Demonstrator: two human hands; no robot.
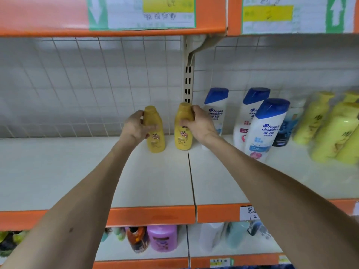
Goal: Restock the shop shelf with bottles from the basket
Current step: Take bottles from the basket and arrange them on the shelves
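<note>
Two small amber-yellow plastic bottles stand upright near the back of the white shelf (pixel 58 171), each with a rounded shoulder, a stubby cap of the same colour and a flower-printed label. The left bottle (pixel 155 136) is clasped round its middle by the left hand (pixel 136 127), fingers curled across the front; the right bottle (pixel 182 131) is gripped by the right hand (pixel 198 123), which wraps its neck and cap from the right side. The two bottles stand near each other but apart, the right one just beside the seam where two shelf boards meet. Whether their bases press fully on the board cannot be told. What is in them is hidden by the opaque plastic. Behind them runs a white wire grid (pixel 77 84) against a pale wall, and a slotted cream upright (pixel 188 80). To the right stand three white shampoo bottles (pixel 264 131) with glossy blue caps, a dark bottle (pixel 283 133) behind them, then pale lime-yellow pump bottles (pixel 330 133). The shelf's front edge is an orange strip (pixel 155 216). On the shelf below sit a squat purple jar (pixel 162 238) and blurred containers.
</note>
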